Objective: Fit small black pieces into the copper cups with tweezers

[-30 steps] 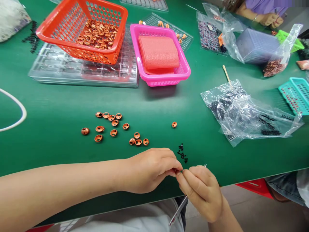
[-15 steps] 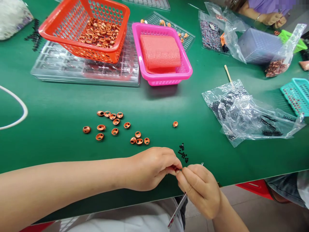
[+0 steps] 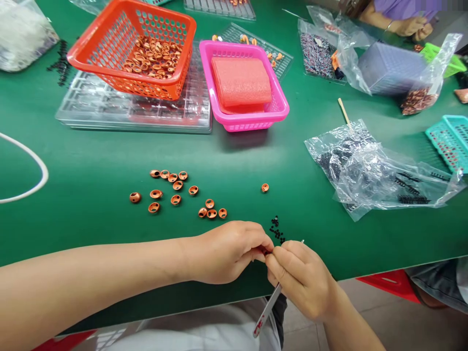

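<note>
My left hand [image 3: 232, 251] is closed in a pinch on a small copper-coloured cup [image 3: 266, 252], mostly hidden by the fingertips. Against it press the fingertips of my right hand [image 3: 305, 280], which is closed around metal tweezers [image 3: 268, 311]. One end of the tweezers slants down towards my lap; the other shows just past my knuckles. Tiny black pieces [image 3: 277, 233] lie on the table beyond my hands. Several hollow copper-coloured cups [image 3: 176, 199] with holes are scattered farther left, and a single copper cup [image 3: 265, 187] lies apart from them.
An orange basket [image 3: 131, 80] of copper cups stands on clear plastic trays [image 3: 135, 122]. Beside it, a pink basket [image 3: 248, 124] holds red foam sheets [image 3: 243, 80]. Clear bags [image 3: 365, 161] with black parts lie right. Another person's hands [image 3: 415, 28] are at the far right.
Both hands have shifted slightly up and left in the view, still pressed together at the fingertips. The tweezers remain in my right hand. The baskets appear slightly shifted with the camera.
</note>
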